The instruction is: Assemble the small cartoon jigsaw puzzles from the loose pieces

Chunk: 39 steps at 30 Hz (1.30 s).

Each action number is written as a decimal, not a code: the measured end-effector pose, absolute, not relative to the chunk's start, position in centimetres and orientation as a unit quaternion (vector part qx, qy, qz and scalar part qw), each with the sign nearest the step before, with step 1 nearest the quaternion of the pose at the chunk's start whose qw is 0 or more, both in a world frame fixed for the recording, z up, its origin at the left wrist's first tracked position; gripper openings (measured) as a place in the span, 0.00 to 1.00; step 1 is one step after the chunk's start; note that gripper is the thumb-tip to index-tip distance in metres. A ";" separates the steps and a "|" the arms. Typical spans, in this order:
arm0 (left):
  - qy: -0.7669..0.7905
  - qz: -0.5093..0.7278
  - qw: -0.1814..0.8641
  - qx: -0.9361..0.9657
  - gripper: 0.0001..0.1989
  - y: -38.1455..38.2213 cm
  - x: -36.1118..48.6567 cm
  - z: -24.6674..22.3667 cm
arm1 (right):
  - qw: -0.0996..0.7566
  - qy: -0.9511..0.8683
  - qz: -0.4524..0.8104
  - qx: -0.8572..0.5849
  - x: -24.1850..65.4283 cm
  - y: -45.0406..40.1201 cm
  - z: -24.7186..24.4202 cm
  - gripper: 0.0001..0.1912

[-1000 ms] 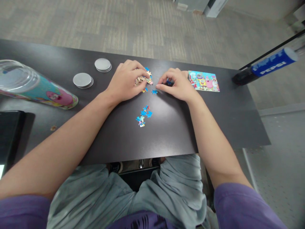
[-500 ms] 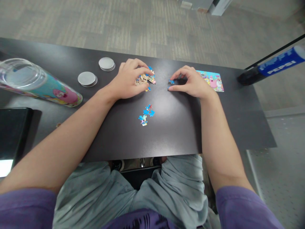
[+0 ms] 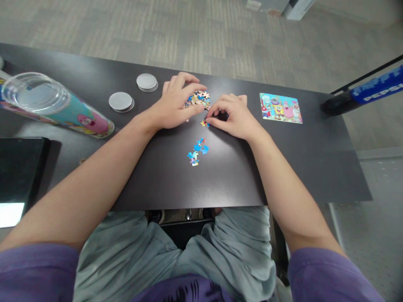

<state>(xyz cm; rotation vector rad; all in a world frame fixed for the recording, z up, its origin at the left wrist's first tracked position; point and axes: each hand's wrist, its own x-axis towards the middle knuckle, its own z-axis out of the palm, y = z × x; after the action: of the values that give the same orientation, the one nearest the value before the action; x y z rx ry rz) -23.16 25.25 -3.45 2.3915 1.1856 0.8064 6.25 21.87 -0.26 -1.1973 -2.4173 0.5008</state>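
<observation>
My left hand (image 3: 181, 102) is open, its fingers spread around the left side of a pile of small puzzle pieces (image 3: 200, 98). Close to the pile's lower right, my right hand (image 3: 231, 115) has its thumb and index finger closed at a small yellow, red and blue piece (image 3: 205, 123). The fingers partly cover that piece. Several blue and multicoloured pieces (image 3: 198, 147) lie nearer to me on the dark table (image 3: 166, 176). A colourful cartoon picture card (image 3: 281, 108) lies flat to the right of my right hand.
Two stacks of round grey discs (image 3: 147, 81) stand at the left. Beyond my left forearm are a clear-topped cartoon tube (image 3: 85, 119) and a black device (image 3: 22, 167). A blue Pepsi tube (image 3: 374, 88) is at the far right.
My right hand has moved left to the pile's edge, away from the picture card, which now shows whole. The view has shifted slightly. My left hand remains around the pile.
</observation>
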 end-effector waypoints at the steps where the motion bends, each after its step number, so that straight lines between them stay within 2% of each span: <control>1: 0.428 0.295 0.175 0.836 0.32 25.4 -23.2 -3.4 | 0.194 -0.867 0.185 -0.419 6.2 21.8 -0.2 0.07; 6: 0.447 0.292 0.165 0.829 0.29 25.6 -23.3 -3.6 | 0.176 -0.892 0.218 -0.356 6.1 21.3 -0.1 0.21; 8: 0.433 0.288 0.162 0.839 0.29 25.5 -23.2 -3.8 | 0.183 -0.894 0.223 -0.344 6.2 21.4 -0.1 0.23; 14: 0.409 0.286 0.160 0.852 0.21 24.9 -22.6 -4.0 | 0.241 -0.831 0.126 -0.485 6.3 22.1 -0.9 0.11; 18: 0.401 0.284 0.164 0.855 0.17 24.7 -22.5 -3.7 | 0.235 -0.823 0.103 -0.507 5.9 22.4 -1.4 0.12; 24: 0.401 0.295 0.165 0.851 0.16 25.0 -22.5 -3.7 | 0.216 -0.827 0.122 -0.505 5.4 22.2 -1.3 0.08; 31: 0.393 0.308 0.180 0.847 0.08 24.9 -22.2 -3.7 | 0.204 -0.826 0.127 -0.509 5.1 22.1 -1.1 0.05; 39: 0.397 0.312 0.190 0.842 0.07 25.0 -22.5 -3.1 | 0.201 -0.831 0.133 -0.501 5.3 22.1 -0.8 0.05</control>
<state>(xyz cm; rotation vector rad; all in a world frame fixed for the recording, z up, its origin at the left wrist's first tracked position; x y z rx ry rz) -22.50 25.03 -3.09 2.3660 1.1157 0.8760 5.25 22.06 -0.83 -1.3983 -2.3226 0.3714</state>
